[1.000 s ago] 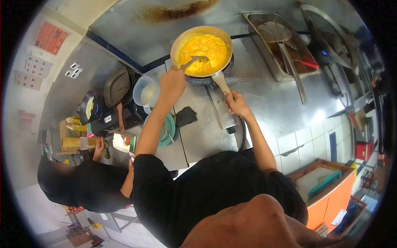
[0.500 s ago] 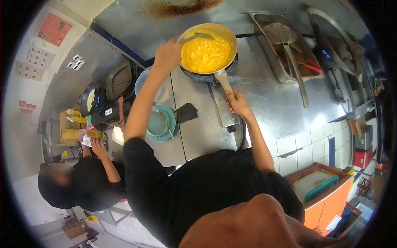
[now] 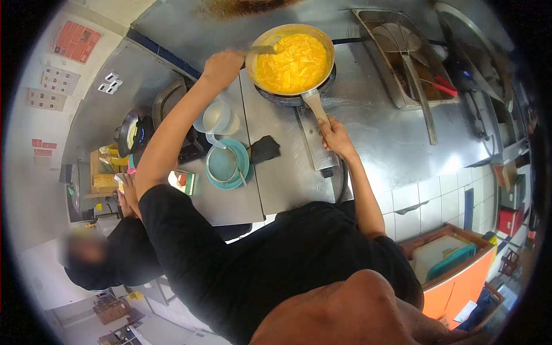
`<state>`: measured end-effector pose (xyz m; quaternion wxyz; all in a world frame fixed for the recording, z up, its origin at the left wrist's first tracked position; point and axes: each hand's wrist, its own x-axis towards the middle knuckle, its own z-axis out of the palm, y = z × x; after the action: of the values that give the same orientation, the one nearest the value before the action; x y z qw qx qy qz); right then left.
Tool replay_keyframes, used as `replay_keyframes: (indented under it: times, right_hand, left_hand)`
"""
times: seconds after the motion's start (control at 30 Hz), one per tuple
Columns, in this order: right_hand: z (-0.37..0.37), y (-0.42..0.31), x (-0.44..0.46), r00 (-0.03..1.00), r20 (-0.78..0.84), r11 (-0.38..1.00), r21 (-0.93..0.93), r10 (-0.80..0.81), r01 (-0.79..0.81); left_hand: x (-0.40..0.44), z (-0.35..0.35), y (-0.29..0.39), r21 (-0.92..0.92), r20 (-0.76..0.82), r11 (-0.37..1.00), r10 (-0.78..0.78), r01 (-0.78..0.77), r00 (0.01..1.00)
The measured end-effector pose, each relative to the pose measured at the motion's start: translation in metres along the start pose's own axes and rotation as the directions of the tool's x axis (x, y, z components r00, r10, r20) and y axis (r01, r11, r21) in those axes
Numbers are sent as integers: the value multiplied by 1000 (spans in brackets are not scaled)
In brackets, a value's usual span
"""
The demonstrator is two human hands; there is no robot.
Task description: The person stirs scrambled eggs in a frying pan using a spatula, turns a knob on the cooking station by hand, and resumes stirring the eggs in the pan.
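Observation:
My left hand [image 3: 223, 68] is closed round a grey-bladed spatula [image 3: 262, 50], whose blade reaches over the left rim of a frying pan [image 3: 330, 47]. Yellow, lumpy food [image 3: 292, 64] that looks like soft scrambled egg fills the pan. My right hand [image 3: 337, 139] grips the far end of the pan's pale handle [image 3: 314, 106]. The pan sits over a round dark burner [image 3: 328, 86] on the steel counter. The spatula's grip is hidden inside my left fist.
A strainer [image 3: 222, 165] rests on a teal bowl [image 3: 245, 156] beside a clear pitcher [image 3: 211, 127] and a black cloth [image 3: 265, 149]. At right, a metal tray [image 3: 409, 104] holds a skimmer [image 3: 415, 80]. A co-worker's hand [image 3: 127, 190] is partly behind my left arm.
My left hand has drawn left with the spatula. The food lies flatter and more spread in the pan. My right hand keeps its hold, and my left arm now covers more of the co-worker.

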<state>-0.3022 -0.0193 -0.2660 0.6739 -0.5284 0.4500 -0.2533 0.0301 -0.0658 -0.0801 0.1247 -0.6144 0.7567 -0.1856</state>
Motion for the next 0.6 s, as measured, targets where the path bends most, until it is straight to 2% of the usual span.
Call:
replay_keyframes:
  times: [0.07,0.17,0.27,0.37,0.47,0.6]
  right_hand:
    - [-1,-3,-1,1000,2,1000,14,-1,1]
    - [0,-7,-4,1000,3,999,38,2,-2]
    - [0,-9,-4,1000,1,1000,4,-8,8]
    - [-2,-6,-2,1000,5,1000,-22,-19,19]
    - [-2,-9,-4,1000,7,1000,-14,-16,16]
    - [-1,-10,-4,1000,7,1000,3,-15,15]
  left_hand:
    - [-17,-15,7,8,96,1000,-21,21,995]
    - [-35,-33,14,-3,159,1000,6,-5,987]
    - [-45,-60,21,-21,9,997,72,-72,997]
    - [-49,-96,24,22,-34,995,97,-96,995]
    - [-56,-118,32,110,23,987,116,-118,993]
    - [-58,-78,47,187,28,979,76,-80,997]
